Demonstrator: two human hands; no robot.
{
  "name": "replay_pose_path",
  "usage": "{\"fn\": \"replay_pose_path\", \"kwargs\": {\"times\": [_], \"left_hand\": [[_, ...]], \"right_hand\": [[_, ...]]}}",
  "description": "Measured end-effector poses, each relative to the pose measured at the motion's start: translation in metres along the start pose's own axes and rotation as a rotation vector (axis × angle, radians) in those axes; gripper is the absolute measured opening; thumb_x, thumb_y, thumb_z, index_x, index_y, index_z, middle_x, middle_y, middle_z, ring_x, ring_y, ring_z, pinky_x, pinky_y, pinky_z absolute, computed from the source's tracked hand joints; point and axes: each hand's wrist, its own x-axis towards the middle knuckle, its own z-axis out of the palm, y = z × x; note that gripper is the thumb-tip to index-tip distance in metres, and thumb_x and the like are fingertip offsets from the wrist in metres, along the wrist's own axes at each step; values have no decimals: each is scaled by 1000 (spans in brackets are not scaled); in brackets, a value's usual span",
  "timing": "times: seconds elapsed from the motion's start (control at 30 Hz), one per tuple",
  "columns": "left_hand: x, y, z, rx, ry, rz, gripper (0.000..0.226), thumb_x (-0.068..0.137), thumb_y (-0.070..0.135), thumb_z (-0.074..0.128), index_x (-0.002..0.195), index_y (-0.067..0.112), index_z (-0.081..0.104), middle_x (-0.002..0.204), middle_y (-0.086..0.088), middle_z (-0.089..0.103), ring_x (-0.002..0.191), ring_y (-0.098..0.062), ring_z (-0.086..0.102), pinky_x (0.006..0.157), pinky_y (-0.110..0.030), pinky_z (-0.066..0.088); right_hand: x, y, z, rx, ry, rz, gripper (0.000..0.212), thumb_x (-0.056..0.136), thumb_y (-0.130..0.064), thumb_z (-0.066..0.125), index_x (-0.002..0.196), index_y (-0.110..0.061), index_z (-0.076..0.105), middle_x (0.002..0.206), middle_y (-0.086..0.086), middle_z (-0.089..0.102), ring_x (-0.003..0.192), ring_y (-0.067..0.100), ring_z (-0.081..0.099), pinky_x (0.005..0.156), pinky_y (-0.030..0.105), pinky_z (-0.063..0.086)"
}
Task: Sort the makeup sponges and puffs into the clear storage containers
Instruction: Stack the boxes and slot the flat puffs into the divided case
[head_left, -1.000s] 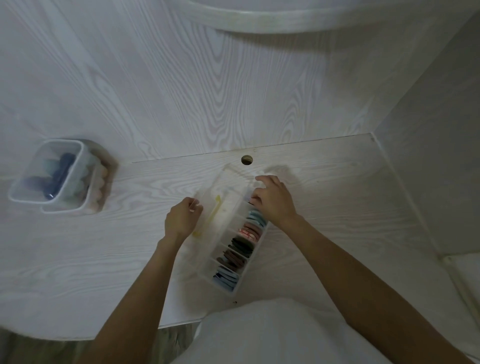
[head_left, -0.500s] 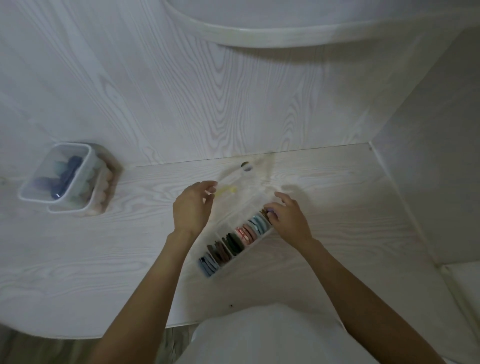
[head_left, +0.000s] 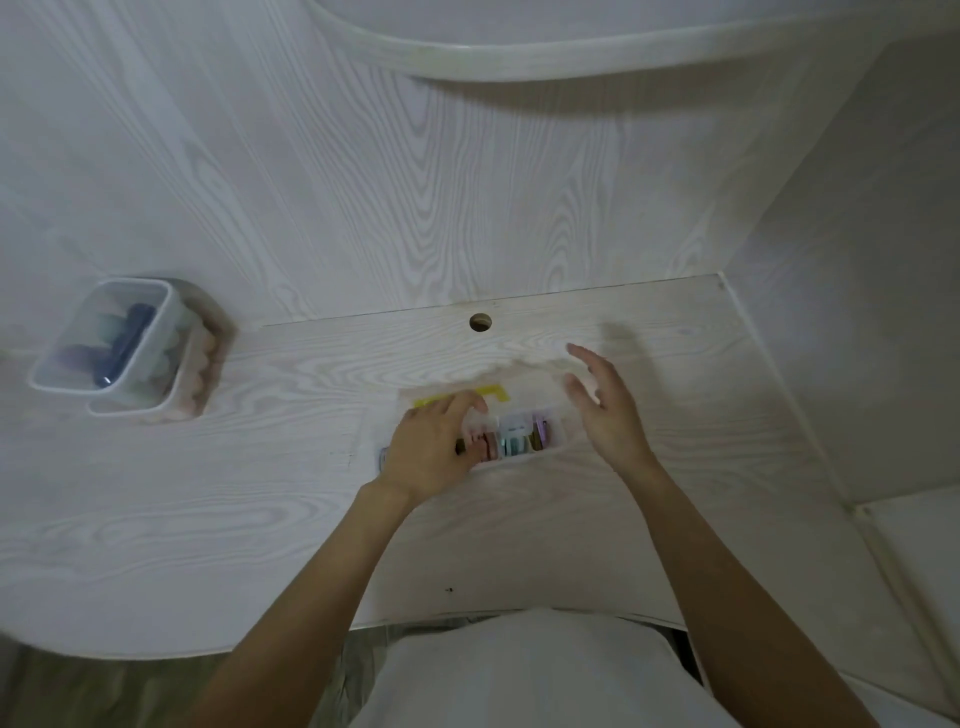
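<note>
your left hand lies flat over the left part of the clear divided organizer, fingers spread across its compartments and gripping nothing. the organizer sits on the pale wood desk with its lid swung back behind it — a yellow latch shows on the lid. coloured puffs stand on edge in the uncovered compartments. your right hand hovers just right of the organizer, open and empty. a second clear container holding sponges sits well apart at far left.
</note>
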Motion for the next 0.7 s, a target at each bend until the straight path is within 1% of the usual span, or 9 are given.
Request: {"fn": "replay_pose_path", "kwargs": {"times": [0.07, 0.13, 0.2, 0.23, 0.27, 0.33, 0.43, 0.57, 0.7], "left_hand": [[-8, -8, 8, -29, -100, 0, 49, 84, 54, 46, 121, 23, 54, 123, 3, 60, 105, -20, 57, 82, -29, 41], [-15, -16, 9, -107, -127, 0, 50, 87, 55, 43, 122, 22, 56, 129, 3, 57, 114, -19, 54, 89, -25, 40], [-17, -25, 9, -83, 34, 16, 51, 88, 50, 38, 123, 18, 58, 130, -1, 57, 115, -22, 54, 95, -33, 42], [-16, -29, 9, -32, 106, -7, 53, 89, 49, 34, 127, 17, 55, 135, -2, 54, 122, -23, 49, 101, -39, 39], [-14, -34, 10, 31, 136, -51, 57, 90, 50, 30, 133, 18, 49, 142, -1, 46, 131, -22, 40, 107, -42, 30], [-13, -42, 15, 136, 89, -139, 67, 90, 57, 18, 145, 20, 30, 153, 3, 23, 143, -15, 15, 114, -45, 8], [-15, -48, 29, 207, -20, -195, 84, 83, 70, -6, 149, 20, 7, 156, 7, 1, 141, -8, -10, 114, -44, -11], [-18, -50, 35, 252, -35, -218, 83, 83, 69, -8, 149, 22, 3, 156, 9, -1, 141, -6, -12, 114, -40, -16], [-14, -51, 35, 260, -67, -209, 84, 81, 70, -11, 149, 22, 3, 158, 7, 2, 143, -9, -7, 114, -42, -14]], "right_hand": [[-1, -1, 4, -328, -218, -173, 46, 96, -34, 47, 141, -30, 36, 154, -4, 23, 142, 15, 13, 113, 36, 13], [-3, 4, 10, -666, -414, -276, 55, 96, -47, 39, 146, -36, 20, 159, -5, 1, 145, 16, -7, 115, 45, -1], [-6, 12, 17, -872, -529, -302, 60, 96, -54, 30, 148, -37, 7, 158, -5, -13, 143, 16, -19, 115, 50, -10], [-8, 17, 21, -928, -562, -304, 60, 96, -55, 25, 148, -37, 1, 157, -4, -17, 142, 16, -22, 115, 51, -11], [-9, 21, 24, -958, -579, -308, 59, 96, -57, 19, 148, -38, -3, 156, -3, -20, 141, 16, -25, 115, 52, -11], [-13, 28, 28, -962, -576, -313, 62, 90, -64, 5, 146, -40, -9, 154, -4, -24, 140, 15, -27, 115, 51, -10], [-14, 34, 31, -950, -539, -319, 70, 81, -68, -6, 145, -41, -8, 154, -6, -24, 139, 14, -27, 115, 49, -9], [-14, 36, 33, -933, -518, -324, 72, 79, -67, -9, 146, -40, -6, 156, -4, -20, 140, 15, -26, 114, 49, -6], [-14, 36, 32, -915, -512, -316, 74, 78, -70, -10, 146, -41, -5, 156, -5, -19, 140, 13, -25, 115, 50, -3]]}}
